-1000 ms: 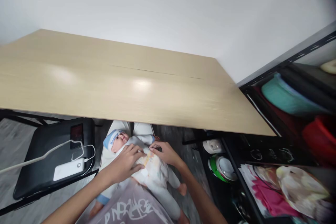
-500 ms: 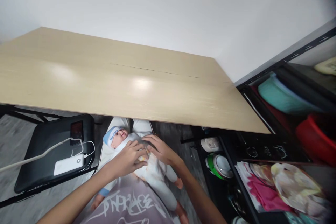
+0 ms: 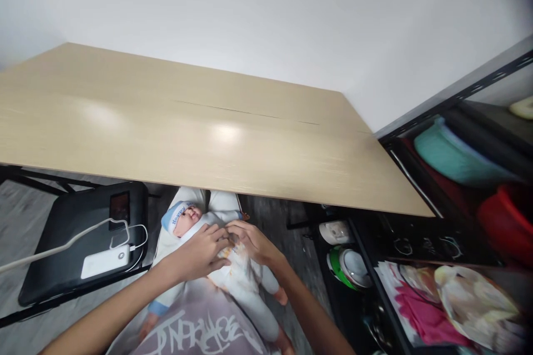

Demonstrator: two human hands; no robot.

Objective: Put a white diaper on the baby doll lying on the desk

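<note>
A baby doll (image 3: 235, 283) in a pale outfit with an orange print lies across my lap. Its head, in a blue and white cap (image 3: 179, 215) lettered "HAPPY", points to the left. On the doll's chest, my left hand (image 3: 208, 248) has its fingers curled into the front of the clothes. Opposite it, my right hand (image 3: 250, 241) pinches the fabric at the middle of the chest, fingertips close to the left ones. Both hands cover the cloth between the fingertips.
A wooden table (image 3: 200, 144) spans the view ahead, its edge just beyond my knees. At left, a power bank (image 3: 106, 262) with a cable rests on a black seat (image 3: 62, 244). At right, a black shelf holds a teal basin (image 3: 453, 152), a red basin (image 3: 506, 222) and cloths (image 3: 470, 299).
My right hand has drawn in toward the left one, and its outstretched fingers have bent into a pinch. The doll's far arm is now uncovered. My left hand has barely moved.
</note>
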